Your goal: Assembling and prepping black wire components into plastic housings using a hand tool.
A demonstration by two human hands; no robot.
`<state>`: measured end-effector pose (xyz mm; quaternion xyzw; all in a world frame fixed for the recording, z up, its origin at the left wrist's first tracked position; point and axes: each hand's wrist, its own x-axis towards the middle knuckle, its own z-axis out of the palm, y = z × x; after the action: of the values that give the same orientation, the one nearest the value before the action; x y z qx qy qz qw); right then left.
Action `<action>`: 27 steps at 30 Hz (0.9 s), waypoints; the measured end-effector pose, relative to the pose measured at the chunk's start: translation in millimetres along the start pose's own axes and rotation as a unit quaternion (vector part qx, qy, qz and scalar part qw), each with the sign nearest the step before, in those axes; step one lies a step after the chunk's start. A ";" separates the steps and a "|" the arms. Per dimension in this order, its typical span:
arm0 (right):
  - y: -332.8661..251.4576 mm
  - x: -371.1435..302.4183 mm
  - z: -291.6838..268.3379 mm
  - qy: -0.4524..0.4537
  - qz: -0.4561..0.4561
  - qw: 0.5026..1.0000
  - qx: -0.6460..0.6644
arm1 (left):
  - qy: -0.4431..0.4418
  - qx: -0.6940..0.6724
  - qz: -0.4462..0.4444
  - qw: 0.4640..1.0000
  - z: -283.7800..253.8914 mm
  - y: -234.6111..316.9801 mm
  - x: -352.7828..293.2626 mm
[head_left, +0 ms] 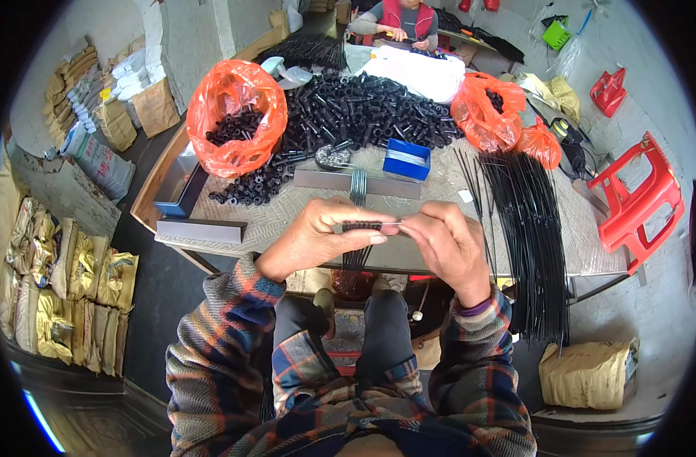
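My left hand (321,232) is closed around a bundle of thin black rods (355,259) at the table's near edge. The upper ends of the bundle (359,186) look silvery and reach over a long grey metal bar (317,180). Thumb and fingers of my right hand (451,244) are pinched together beside the left fingertips. A short, thin, pale piece (391,223) spans the gap between both hands; its kind is too small to tell. Just beyond stands a blue box (407,160) with thin silvery pins inside.
A heap of black tubular parts (363,110) covers the table's far half, flanked by orange-red bags (234,99). Long black rods (527,244) overhang the right edge, near a red plastic stool (641,198). Another grey bar (199,230) lies left. Another person (401,23) works opposite.
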<state>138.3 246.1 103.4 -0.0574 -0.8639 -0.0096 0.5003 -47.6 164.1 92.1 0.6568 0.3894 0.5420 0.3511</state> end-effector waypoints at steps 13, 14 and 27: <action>-4.9 6.3 -10.4 -0.099 -0.012 0.994 0.040 | -0.025 0.275 0.185 0.943 -7.9 -18.9 6.8; -5.8 6.0 -8.6 -0.106 -0.004 0.993 0.045 | -0.008 0.281 0.204 0.938 -7.8 -22.2 7.2; -52.5 21.4 -28.3 -0.225 -0.088 0.970 -0.018 | -0.143 0.592 0.082 0.789 8.3 -112.7 -47.5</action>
<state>146.4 193.8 138.2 0.0093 -0.9556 -0.0563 0.2890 -59.3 172.2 -29.7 0.8351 0.5244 0.1321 -0.1003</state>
